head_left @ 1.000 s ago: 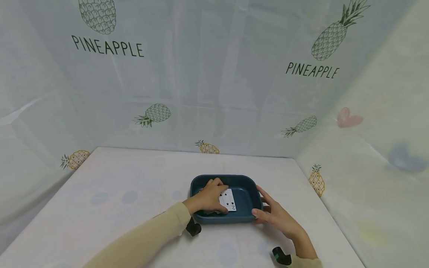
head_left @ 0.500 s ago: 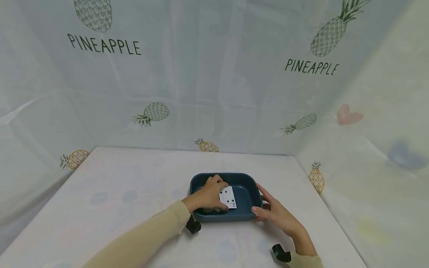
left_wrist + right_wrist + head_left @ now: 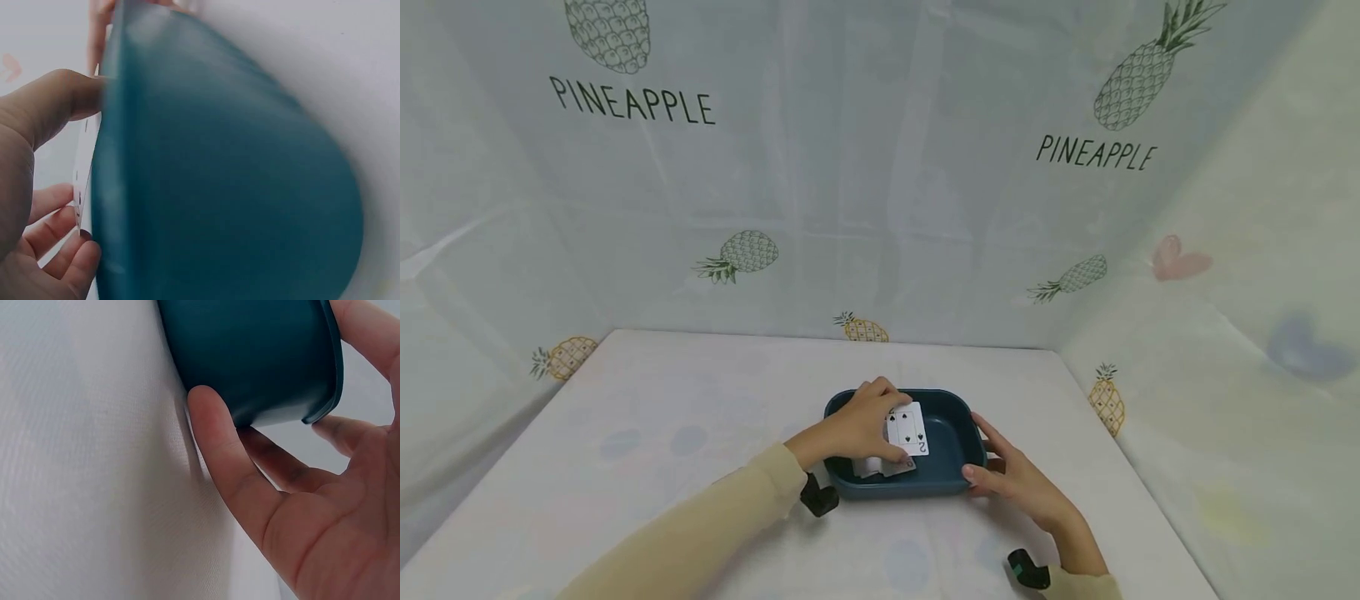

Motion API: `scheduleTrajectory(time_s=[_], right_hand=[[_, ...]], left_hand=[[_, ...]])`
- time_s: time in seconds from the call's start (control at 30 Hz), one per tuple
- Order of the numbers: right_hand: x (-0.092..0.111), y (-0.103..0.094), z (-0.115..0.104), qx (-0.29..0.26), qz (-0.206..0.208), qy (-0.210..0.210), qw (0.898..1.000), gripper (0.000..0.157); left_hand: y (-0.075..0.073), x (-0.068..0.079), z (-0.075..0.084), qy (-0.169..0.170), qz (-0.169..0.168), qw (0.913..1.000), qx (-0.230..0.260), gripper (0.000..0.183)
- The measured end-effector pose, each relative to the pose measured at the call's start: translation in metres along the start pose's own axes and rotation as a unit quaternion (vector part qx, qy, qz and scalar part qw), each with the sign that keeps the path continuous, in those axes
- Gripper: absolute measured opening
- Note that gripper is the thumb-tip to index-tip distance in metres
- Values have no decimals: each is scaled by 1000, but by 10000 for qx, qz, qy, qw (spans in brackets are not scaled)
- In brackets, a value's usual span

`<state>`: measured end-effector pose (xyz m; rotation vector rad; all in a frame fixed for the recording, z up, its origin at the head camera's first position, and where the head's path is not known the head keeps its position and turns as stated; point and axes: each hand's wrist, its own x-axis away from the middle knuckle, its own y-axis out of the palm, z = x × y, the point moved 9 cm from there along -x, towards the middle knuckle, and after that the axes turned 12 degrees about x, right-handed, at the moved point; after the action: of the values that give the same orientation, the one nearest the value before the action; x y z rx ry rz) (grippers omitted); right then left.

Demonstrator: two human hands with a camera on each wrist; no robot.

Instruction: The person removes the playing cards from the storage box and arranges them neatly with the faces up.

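Note:
A dark teal rounded rectangular bin (image 3: pixel 950 446) rests on the table. My left hand (image 3: pixel 859 425) reaches over its left half, pinching white playing cards (image 3: pixel 908 429) between thumb and fingers; the front one shows black spade pips. More cards (image 3: pixel 897 467) lie lower in the bin, partly covered by the hand. In the left wrist view, the pinched cards (image 3: pixel 84 162) are edge-on behind the blurred bin wall (image 3: pixel 231 162). My right hand (image 3: pixel 1018 483) holds the bin's right end, fingers against its outer wall and thumb near the front corner.
The table (image 3: pixel 700 400) has a white cloth with faint coloured spots. Pale hangings (image 3: pixel 865 208) printed with pineapples enclose it at the back and sides. A black wrist device (image 3: pixel 818 496) sits under the left wrist, another (image 3: pixel 1028 570) by the right sleeve.
My left hand has risen slightly with the pinched cards, moving up and a little left. Cards beneath it now show more. My right hand stays on the bin.

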<state>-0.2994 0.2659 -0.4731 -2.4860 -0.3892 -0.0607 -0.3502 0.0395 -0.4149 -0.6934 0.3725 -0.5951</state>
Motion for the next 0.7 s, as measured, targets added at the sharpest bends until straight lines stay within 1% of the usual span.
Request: scheduleTrajectory(time_s=[0.17, 0.27, 0.4, 0.57, 0.63, 0.7], right_hand=[[0, 0, 0, 85, 66, 28, 9999, 88], [1, -1, 0, 118, 78, -5, 9999, 89], [1, -3, 0, 222, 110, -77, 9997, 88], [1, -3, 1, 296, 92, -202, 9993, 87], [1, -3, 1, 280, 74, -234, 9993, 87], [1, -3, 2, 270, 89, -212, 9994, 86]], left_hand=[[-23, 8, -5, -68, 163, 9998, 81, 88], [-39, 14, -8, -98, 331, 9994, 44, 89], [-65, 23, -9, -99, 535, 9985, -74, 91], [-94, 41, -15, -304, 755, 9965, -209, 92], [-106, 49, -20, -399, 873, 9952, -178, 91], [-116, 56, -25, -402, 985, 9942, -172, 90]])
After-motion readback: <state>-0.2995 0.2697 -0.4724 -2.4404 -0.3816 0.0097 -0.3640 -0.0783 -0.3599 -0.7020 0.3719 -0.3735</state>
